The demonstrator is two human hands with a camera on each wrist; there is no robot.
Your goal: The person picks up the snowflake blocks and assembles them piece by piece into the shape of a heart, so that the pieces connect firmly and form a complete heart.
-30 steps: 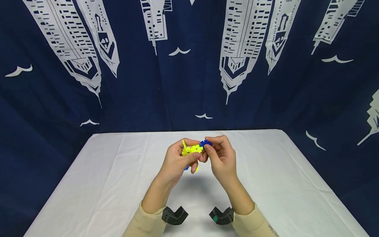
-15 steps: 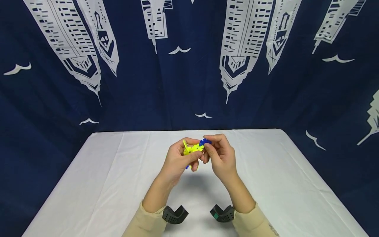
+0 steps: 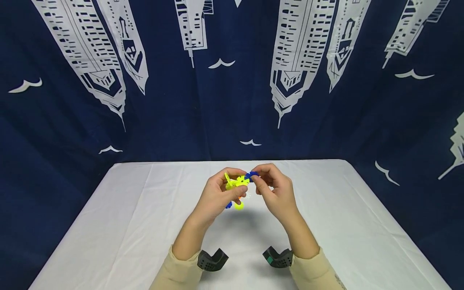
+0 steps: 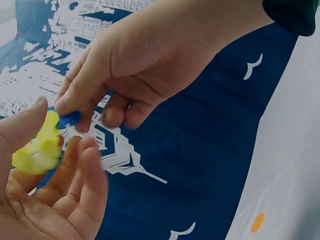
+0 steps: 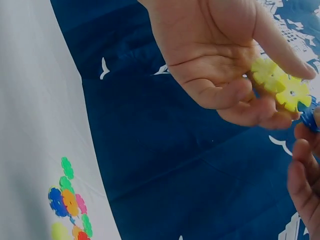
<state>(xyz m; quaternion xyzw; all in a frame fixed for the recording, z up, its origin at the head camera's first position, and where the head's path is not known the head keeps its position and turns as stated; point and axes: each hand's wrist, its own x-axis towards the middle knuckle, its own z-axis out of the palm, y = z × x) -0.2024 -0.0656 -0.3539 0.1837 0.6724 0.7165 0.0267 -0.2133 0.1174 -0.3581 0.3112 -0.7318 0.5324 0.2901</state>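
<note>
My left hand (image 3: pixel 217 197) holds a small cluster of yellow-green, flower-shaped interlocking discs (image 3: pixel 242 181) above the table, thumb in front. One yellow disc (image 3: pixel 226 177) stands edge-on at the cluster's left. At its right end is a blue notched disc (image 3: pixel 251 175), pinched between thumb and forefinger of my right hand (image 3: pixel 277 193). Blue and yellow meet in the left wrist view, where the blue disc (image 4: pixel 69 118) touches the yellow discs (image 4: pixel 40 150); how firmly they are joined cannot be told. Two yellow discs (image 5: pixel 292 93) show clearly in the right wrist view.
Loose discs lie on the white table (image 3: pixel 145 225) below my hands: a blue one (image 5: pixel 58 201), an orange one (image 5: pixel 70 202), a yellow one (image 3: pixel 239 206) and several green, pink and red ones. A navy curtain with white prints (image 3: pixel 203 100) hangs behind the table.
My right hand has shifted slightly right, its lower fingers now apart from the left hand. The blue disc stays at the cluster's end. More of the discs below show.
</note>
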